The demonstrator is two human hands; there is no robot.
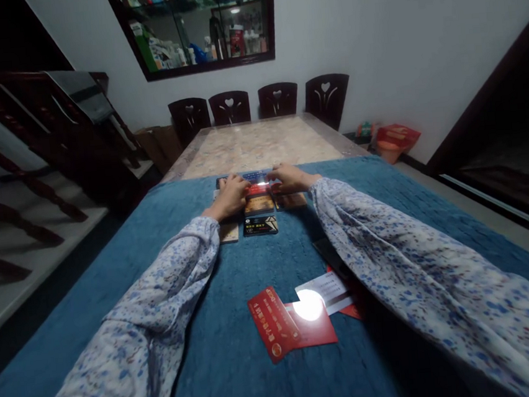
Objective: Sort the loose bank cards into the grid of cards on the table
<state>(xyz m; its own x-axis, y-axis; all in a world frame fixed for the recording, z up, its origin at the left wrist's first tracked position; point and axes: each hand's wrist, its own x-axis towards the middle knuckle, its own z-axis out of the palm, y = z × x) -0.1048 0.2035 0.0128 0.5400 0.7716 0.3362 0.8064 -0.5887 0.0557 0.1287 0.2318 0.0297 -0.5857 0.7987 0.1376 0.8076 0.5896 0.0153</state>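
Several cards lie in rows at the middle of the blue cloth. My left hand (232, 195) is curled over the left part of the rows, its fingertips at the left edge of a red card (258, 188). From the other side, my right hand (289, 176) has bent fingers at that card's right edge. A blue card (255, 177) shows just beyond it. Closer to me are a gold-brown card (259, 204), another brownish card (291, 201) under the right hand, and a black VIP card (260, 226). A pale card (229, 232) lies partly below my left wrist.
Nearer to me, a red card with gold print (273, 324) overlaps another red card (317, 331). A white card (327, 289) and a dark card (329, 258) lie beside my right sleeve. Blue cloth (206, 366) covers the table's near part; dark chairs (278, 100) stand beyond.
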